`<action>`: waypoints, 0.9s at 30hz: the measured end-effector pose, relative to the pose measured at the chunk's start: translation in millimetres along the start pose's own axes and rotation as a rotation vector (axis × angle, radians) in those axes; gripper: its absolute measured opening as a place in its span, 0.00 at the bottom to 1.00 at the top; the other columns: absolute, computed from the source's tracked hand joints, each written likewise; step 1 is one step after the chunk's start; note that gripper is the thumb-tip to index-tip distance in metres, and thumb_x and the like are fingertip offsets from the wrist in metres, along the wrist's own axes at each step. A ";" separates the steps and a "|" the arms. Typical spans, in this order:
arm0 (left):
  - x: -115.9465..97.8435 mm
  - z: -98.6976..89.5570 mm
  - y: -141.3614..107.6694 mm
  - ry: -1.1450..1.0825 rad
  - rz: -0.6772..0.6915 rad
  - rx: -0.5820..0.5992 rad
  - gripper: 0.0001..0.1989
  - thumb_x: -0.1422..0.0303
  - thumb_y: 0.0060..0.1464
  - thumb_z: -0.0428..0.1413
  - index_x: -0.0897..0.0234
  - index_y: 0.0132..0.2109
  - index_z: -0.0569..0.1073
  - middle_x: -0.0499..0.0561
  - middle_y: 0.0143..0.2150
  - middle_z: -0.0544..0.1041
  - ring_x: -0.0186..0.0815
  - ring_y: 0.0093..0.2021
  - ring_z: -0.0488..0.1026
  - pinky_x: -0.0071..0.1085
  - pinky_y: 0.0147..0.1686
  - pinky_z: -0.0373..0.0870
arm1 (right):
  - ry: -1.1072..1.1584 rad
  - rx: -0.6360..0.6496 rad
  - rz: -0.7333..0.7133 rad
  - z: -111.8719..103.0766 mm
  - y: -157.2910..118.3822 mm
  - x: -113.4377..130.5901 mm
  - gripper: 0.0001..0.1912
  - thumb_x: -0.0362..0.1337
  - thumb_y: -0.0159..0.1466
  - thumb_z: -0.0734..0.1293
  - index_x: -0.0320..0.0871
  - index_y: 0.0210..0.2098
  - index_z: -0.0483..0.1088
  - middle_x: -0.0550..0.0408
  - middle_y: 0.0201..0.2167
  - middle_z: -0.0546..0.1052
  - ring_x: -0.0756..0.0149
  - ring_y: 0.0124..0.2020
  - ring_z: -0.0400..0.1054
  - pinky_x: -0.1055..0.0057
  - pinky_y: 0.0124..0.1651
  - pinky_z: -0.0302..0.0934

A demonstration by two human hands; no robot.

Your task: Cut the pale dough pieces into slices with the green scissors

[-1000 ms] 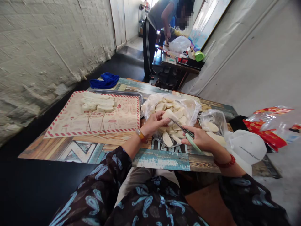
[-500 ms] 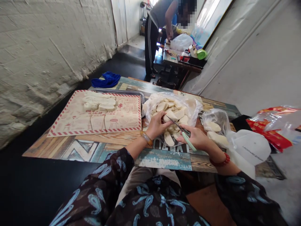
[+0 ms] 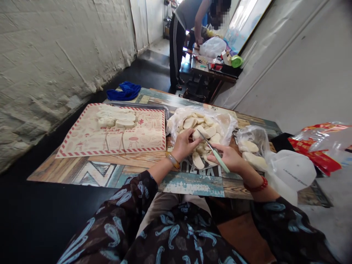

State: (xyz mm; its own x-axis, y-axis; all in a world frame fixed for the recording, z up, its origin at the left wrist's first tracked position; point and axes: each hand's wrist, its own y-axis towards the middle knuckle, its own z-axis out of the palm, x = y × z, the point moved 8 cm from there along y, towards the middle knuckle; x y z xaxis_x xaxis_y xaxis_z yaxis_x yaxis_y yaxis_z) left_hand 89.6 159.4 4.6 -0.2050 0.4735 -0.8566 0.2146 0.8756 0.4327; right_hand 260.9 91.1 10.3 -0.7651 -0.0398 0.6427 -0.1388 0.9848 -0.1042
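Observation:
My left hand [image 3: 184, 145] is closed around the near side of a pale bread-like slice [image 3: 202, 132], pinching it over an open clear plastic bag [image 3: 227, 126]. My right hand [image 3: 227, 157] grips scissors [image 3: 220, 158] with a mint-green handle; their narrow metal blades point up and left and reach the held slice. I cannot tell how far the blades are apart. More pale slices [image 3: 189, 122] fill the bag, and one loose slice [image 3: 198, 160] lies at its near edge, between my hands.
On the left, a tray lined with printed paper [image 3: 82, 141] bears several pale pieces [image 3: 117, 118] with thin sticks. A blue cloth [image 3: 124, 91] lies behind it. To the right are a smaller bag [image 3: 257, 135], a white cap [image 3: 293, 170] and red packaging [image 3: 316, 156]. Another person [image 3: 189, 22] bends over a far table.
The scissors have turned slightly in my right hand, so the green handle looks straighter and narrower. My left hand keeps hold of the slice. The far person's arm has shifted slightly.

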 end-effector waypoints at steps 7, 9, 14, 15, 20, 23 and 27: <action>3.8 1.4 -0.5 0.031 0.018 0.004 0.09 0.65 0.52 0.60 0.63 0.39 0.72 0.48 0.31 0.71 0.33 0.32 0.66 0.28 0.34 0.63 | 0.012 0.006 -0.034 0.4 1.9 0.4 0.26 0.51 0.58 0.71 0.41 0.50 0.77 0.55 0.31 0.79 0.60 0.34 0.72 0.69 0.37 0.67; 4.1 1.0 -0.6 0.035 0.017 0.003 0.09 0.65 0.53 0.60 0.63 0.39 0.72 0.48 0.32 0.72 0.33 0.33 0.67 0.29 0.34 0.64 | 0.041 0.004 -0.054 1.5 1.4 0.2 0.26 0.52 0.58 0.71 0.40 0.49 0.78 0.55 0.30 0.78 0.59 0.35 0.72 0.69 0.37 0.67; 5.3 0.9 -0.4 0.076 0.026 0.009 0.10 0.65 0.52 0.61 0.64 0.39 0.72 0.48 0.32 0.71 0.33 0.33 0.67 0.29 0.35 0.63 | 0.069 0.014 -0.063 1.9 -0.8 0.4 0.25 0.55 0.58 0.70 0.40 0.43 0.79 0.56 0.26 0.76 0.60 0.32 0.71 0.70 0.33 0.65; 5.4 1.2 -0.3 0.083 0.033 0.010 0.09 0.65 0.52 0.61 0.64 0.38 0.72 0.48 0.32 0.71 0.33 0.32 0.66 0.29 0.34 0.63 | 0.066 0.014 -0.061 1.2 -1.5 0.7 0.25 0.55 0.58 0.70 0.40 0.42 0.79 0.57 0.25 0.75 0.61 0.30 0.70 0.71 0.31 0.64; 4.8 3.9 0.0 0.088 0.066 0.023 0.08 0.68 0.50 0.61 0.64 0.37 0.71 0.46 0.30 0.69 0.32 0.31 0.64 0.28 0.33 0.61 | 0.053 0.041 -0.043 0.1 -4.0 2.2 0.23 0.55 0.61 0.67 0.39 0.37 0.78 0.59 0.17 0.69 0.67 0.21 0.64 0.73 0.24 0.57; 2.9 4.6 0.0 0.040 0.062 0.029 0.08 0.69 0.49 0.61 0.64 0.38 0.72 0.47 0.32 0.71 0.33 0.32 0.65 0.29 0.35 0.63 | 0.050 0.048 -0.040 -1.9 -3.9 2.7 0.22 0.54 0.62 0.66 0.40 0.38 0.79 0.58 0.18 0.70 0.68 0.21 0.64 0.73 0.24 0.58; 7.3 5.2 2.0 -0.136 -0.051 0.062 0.15 0.68 0.47 0.62 0.65 0.43 0.73 0.50 0.37 0.75 0.33 0.35 0.70 0.29 0.36 0.67 | 0.014 0.014 -0.038 -12.1 -4.0 1.5 0.24 0.52 0.60 0.69 0.41 0.47 0.78 0.55 0.26 0.76 0.64 0.27 0.70 0.72 0.29 0.64</action>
State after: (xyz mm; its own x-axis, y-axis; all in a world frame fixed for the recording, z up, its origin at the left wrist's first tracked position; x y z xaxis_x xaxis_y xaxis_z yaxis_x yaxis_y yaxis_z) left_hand 93.5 164.1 -2.3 -0.0870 0.4080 -0.9088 0.2666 0.8885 0.3734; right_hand 267.9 89.2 20.9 -0.7504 -0.0746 0.6567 -0.1766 0.9801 -0.0905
